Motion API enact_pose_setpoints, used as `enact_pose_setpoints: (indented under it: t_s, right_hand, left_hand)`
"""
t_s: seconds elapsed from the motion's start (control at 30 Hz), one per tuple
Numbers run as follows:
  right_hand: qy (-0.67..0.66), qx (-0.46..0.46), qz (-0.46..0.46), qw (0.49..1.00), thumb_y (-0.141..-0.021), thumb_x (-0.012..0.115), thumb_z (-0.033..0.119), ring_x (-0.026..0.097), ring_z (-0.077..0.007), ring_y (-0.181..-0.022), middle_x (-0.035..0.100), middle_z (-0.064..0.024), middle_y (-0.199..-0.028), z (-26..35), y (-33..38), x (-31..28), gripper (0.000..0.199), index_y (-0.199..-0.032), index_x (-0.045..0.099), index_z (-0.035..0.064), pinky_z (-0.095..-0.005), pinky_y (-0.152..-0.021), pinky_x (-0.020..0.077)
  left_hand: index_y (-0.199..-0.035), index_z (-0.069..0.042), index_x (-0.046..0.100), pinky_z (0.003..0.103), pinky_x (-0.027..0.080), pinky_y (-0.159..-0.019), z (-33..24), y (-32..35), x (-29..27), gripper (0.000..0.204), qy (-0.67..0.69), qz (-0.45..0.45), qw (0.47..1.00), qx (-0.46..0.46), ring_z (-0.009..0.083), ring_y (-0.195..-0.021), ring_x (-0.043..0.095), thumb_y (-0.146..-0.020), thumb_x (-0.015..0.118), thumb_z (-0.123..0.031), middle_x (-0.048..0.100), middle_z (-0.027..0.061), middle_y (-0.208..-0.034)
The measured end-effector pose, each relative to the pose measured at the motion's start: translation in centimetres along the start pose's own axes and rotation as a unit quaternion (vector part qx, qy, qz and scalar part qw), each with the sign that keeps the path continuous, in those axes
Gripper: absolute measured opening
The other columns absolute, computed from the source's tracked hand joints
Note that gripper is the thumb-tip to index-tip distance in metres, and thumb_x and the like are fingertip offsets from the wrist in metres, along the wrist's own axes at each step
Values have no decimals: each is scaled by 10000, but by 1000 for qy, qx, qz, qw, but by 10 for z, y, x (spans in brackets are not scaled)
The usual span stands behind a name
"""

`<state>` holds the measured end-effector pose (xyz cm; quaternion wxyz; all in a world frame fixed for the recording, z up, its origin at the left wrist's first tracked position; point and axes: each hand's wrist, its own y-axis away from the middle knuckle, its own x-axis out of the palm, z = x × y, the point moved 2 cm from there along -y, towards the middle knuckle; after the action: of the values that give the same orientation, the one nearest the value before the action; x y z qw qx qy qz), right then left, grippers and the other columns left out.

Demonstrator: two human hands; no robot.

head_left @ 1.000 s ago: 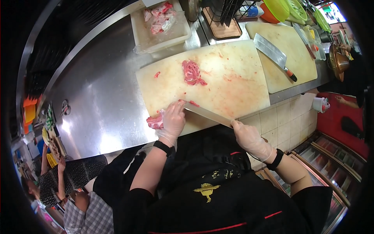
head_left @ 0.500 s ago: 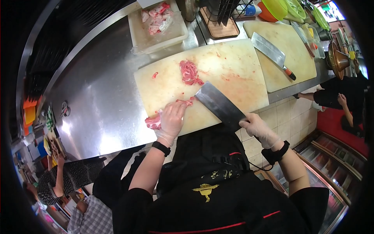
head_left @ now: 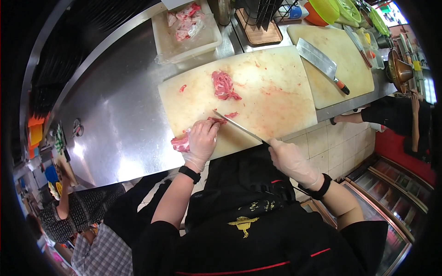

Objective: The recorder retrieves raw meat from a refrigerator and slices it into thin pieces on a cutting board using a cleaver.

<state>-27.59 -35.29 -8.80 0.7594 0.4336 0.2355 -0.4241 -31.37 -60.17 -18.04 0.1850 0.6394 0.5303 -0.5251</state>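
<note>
My left hand (head_left: 202,140), in a clear glove, presses down on a piece of raw red meat (head_left: 180,143) at the front left of the white cutting board (head_left: 271,69). Its fingers are closed on the meat and hide its middle. My right hand (head_left: 294,161), gloved too, grips a cleaver (head_left: 241,126) by the handle. The blade stands edge-on, its far part against the meat's end just beside my left fingertips. A small cut strip of meat (head_left: 233,115) lies right of the blade. Farther back sits a pile of meat slices (head_left: 224,86).
A second board (head_left: 359,76) to the right bears another cleaver (head_left: 317,59). Behind stands a white tub (head_left: 161,46) with meat scraps in it. The steel counter (head_left: 106,124) stretches left. People stand at far right and lower left.
The cleaver has swung left and turned from showing its broad side to edge-on at the meat. A strip now lies apart, right of the blade. My left hand has hardly moved.
</note>
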Motion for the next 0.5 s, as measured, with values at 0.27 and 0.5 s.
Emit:
enact_pose_setpoints:
  t_s: [0.27, 0.5]
  right_hand:
    - [23, -29, 2, 999, -858, 524, 54, 588, -447, -646, 590, -247, -673, 18, -4, 4, 89, -903, 474, -6, -511, -581, 474]
    - [28, 1, 21, 999, -861, 509, 39, 581, -464, -646, 582, -254, -653, 12, 9, 6, 75, -896, 468, -13, -528, -583, 465]
  left_hand:
    - [-928, -91, 661, 385, 467, -781, 3, 2, 4, 267, 12, -10, 1000, 2, 265, -878, 576, -664, 691, -65, 599, 58, -911]
    - [-917, -77, 660, 393, 474, -788, 7, 4, 7, 261, 23, -16, 1000, -3, 274, -876, 577, -660, 696, -56, 598, 67, -904]
